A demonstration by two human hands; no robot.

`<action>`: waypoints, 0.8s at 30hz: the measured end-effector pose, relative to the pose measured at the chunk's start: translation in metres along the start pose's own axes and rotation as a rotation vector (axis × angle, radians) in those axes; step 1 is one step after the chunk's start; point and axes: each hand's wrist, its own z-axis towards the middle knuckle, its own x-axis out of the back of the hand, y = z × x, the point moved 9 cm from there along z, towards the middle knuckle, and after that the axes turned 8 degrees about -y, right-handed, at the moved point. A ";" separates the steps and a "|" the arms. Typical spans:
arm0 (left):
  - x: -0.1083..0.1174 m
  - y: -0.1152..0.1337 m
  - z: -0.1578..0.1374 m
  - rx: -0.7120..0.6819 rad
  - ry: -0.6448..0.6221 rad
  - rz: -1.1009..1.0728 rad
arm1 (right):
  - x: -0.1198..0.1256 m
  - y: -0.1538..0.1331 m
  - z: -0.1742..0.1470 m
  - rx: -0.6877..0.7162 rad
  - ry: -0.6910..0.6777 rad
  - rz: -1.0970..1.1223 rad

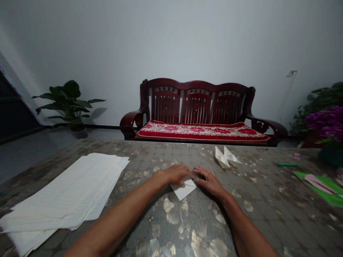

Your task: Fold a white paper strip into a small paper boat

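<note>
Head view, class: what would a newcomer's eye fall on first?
The dark-red bench with its patterned cushion stands out, against the pale wall beyond the table. Purple flowers brighten the right edge. On the table, the left hand rests on a folded white paper, the right hand beside it.

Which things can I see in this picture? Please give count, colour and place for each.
Folded paper: one, white, partly under left hand
Pointed paper folds: two, possibly joined, white, beyond right hand
Paper stack: one, white, table's left
Pen-like stick: one, green, table's right
Flat sheet: one, green, right edge
Pink item: one, pink, on flat sheet
Table: one, grey, foreground
Bench: one, dark red, behind table
Seat cover: one, red-cream, on bench
Potted plant: one, green, left
Flowers: one bunch, purple, right
Leafy plant: one, green, behind flowers
Socket: one, whitish, wall's right
Wall: pale grey, background
Left hand: one, bare, on folded paper
Right hand: one, bare, beside it
</note>
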 end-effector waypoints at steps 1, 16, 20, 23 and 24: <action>-0.001 0.000 0.002 0.019 -0.026 0.038 | 0.000 -0.002 0.000 -0.006 -0.002 -0.009; 0.020 -0.061 -0.023 0.270 0.356 -0.490 | 0.002 0.000 0.000 -0.017 0.068 0.028; 0.028 -0.075 -0.054 0.323 0.676 -0.607 | -0.007 -0.015 0.000 0.057 0.001 0.361; 0.020 -0.079 -0.072 0.255 0.974 -0.890 | -0.019 -0.039 0.003 0.142 -0.029 0.467; 0.013 -0.077 -0.073 0.222 1.010 -0.979 | -0.023 -0.046 0.005 0.159 -0.018 0.461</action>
